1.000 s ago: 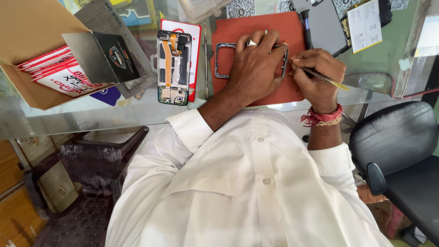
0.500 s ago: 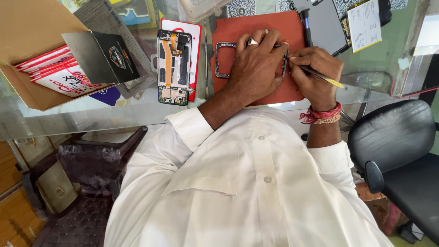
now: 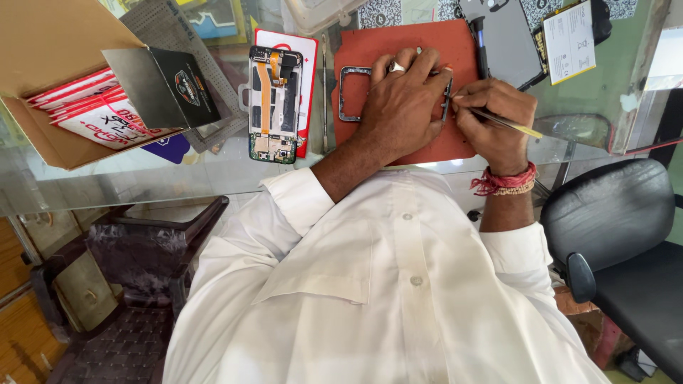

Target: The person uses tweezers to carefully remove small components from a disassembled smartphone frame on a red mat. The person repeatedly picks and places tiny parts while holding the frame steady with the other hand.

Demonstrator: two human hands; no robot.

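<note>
My left hand [image 3: 402, 107] pressed flat on phone frame [image 3: 356, 92] — fingers spread, pinning it to red mat [image 3: 398, 43] on glass worktop [image 3: 178, 178]. My right hand [image 3: 494, 121] pinched shut on thin yellow-handled tool [image 3: 509, 124], tip touching frame's right edge. Opened phone [image 3: 274, 107] lies left of mat — cardboard box [image 3: 50, 64] further left.

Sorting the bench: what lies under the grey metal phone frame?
The grey metal phone frame lies on a red-brown rubber mat. The left hand covers its right part, so the mat there is hidden.
</note>
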